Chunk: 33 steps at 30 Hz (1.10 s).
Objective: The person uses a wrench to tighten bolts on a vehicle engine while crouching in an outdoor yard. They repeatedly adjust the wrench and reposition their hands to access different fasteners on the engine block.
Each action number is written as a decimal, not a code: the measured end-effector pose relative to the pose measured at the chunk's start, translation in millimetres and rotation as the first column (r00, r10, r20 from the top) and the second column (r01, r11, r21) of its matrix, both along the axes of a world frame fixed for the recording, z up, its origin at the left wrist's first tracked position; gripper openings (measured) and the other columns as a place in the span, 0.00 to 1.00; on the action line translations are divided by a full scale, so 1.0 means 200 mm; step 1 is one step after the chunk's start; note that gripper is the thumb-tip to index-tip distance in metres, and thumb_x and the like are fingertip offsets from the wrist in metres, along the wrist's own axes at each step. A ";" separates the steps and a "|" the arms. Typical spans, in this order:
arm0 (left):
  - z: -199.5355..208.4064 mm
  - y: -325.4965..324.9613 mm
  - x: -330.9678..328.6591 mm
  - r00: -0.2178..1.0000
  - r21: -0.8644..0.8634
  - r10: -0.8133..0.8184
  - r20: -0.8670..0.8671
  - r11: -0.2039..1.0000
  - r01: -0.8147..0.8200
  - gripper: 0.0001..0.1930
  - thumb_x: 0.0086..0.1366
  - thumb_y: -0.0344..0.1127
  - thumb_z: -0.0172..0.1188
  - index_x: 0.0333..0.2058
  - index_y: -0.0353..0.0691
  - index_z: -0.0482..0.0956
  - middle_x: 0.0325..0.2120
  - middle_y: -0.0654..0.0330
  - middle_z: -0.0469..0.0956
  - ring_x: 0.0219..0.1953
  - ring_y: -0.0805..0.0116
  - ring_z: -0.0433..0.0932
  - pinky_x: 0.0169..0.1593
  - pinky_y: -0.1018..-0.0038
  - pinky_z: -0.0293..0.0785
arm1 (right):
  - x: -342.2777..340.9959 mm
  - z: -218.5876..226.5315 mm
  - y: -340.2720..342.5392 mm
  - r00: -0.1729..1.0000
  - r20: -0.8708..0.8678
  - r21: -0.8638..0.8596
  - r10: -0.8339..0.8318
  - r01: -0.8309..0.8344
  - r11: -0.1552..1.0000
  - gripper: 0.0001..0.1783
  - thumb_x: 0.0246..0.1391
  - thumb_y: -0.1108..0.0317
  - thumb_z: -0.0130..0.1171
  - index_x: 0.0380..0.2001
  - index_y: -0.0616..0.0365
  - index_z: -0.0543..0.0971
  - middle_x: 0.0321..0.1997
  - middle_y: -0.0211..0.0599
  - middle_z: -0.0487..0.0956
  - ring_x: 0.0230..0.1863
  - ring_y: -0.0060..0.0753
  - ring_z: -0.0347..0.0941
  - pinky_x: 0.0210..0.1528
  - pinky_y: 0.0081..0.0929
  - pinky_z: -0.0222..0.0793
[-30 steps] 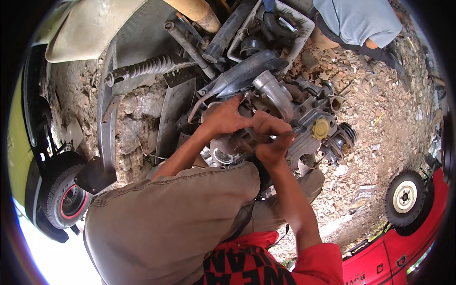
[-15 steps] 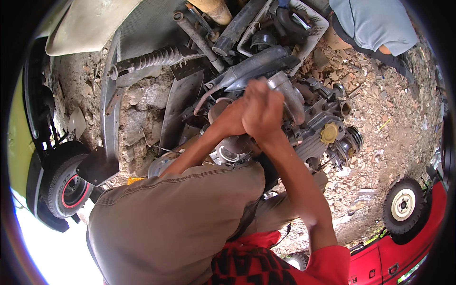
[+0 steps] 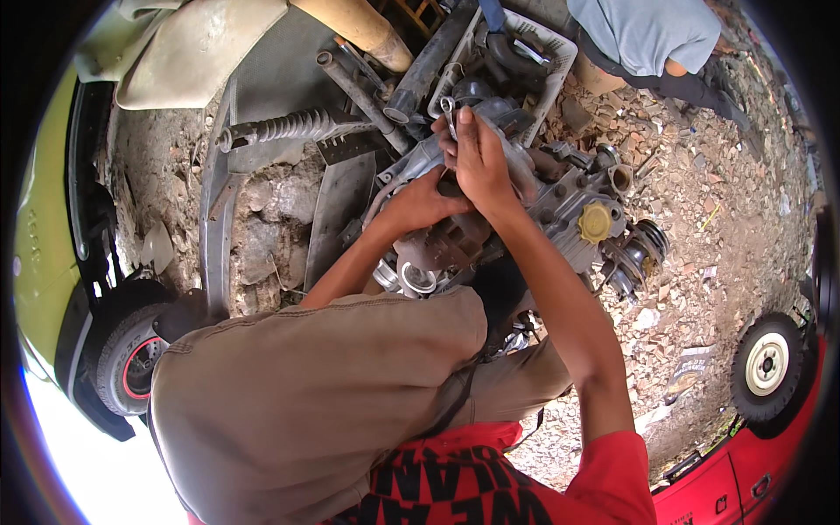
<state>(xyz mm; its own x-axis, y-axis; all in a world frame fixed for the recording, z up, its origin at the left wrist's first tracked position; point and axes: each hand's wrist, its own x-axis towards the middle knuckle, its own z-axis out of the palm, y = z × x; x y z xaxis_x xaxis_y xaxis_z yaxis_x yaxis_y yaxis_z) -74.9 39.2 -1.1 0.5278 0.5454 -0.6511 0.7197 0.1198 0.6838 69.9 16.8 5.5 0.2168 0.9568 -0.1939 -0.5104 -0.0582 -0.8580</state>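
Note:
A ring-ended wrench (image 3: 450,114) pokes up from my right hand (image 3: 481,166), whose fingers are closed round it above the metal engine (image 3: 569,201). Close beside it, my left hand (image 3: 418,203) bends over the engine's near left side, thumb toward the right wrist. Its fingertips are partly hidden, and what they grip cannot be made out. Under both hands lies a rusty brown casting (image 3: 444,243), with a bright round metal ring (image 3: 417,278) near my knee. A yellow cap (image 3: 595,222) sits on the engine's right part.
Behind the engine stands a pale plastic crate (image 3: 560,74) of parts. Pipes (image 3: 359,96) and a coil-spring shock absorber (image 3: 280,129) lie to the left. At upper right is another person in a grey-blue shirt (image 3: 647,35). Red (image 3: 709,486) and green (image 3: 44,219) vehicles flank the rubble ground.
My right hand has turned more upright, and the wrench now shows above its fingers. My left hand has come slightly apart from it. The whole view has shifted a little.

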 end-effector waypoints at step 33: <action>0.15 0.03 0.08 0.996 0.004 0.003 -0.092 1.000 -0.002 0.53 0.45 0.63 0.72 0.61 0.28 0.67 0.52 0.39 0.76 0.55 0.48 0.77 0.59 0.64 0.70 | 0.33 0.21 -0.21 0.038 0.776 -0.509 0.630 -0.553 0.660 0.32 0.50 0.81 0.52 0.62 0.66 0.68 0.31 0.61 0.80 0.37 0.65 0.77 0.40 0.53 0.70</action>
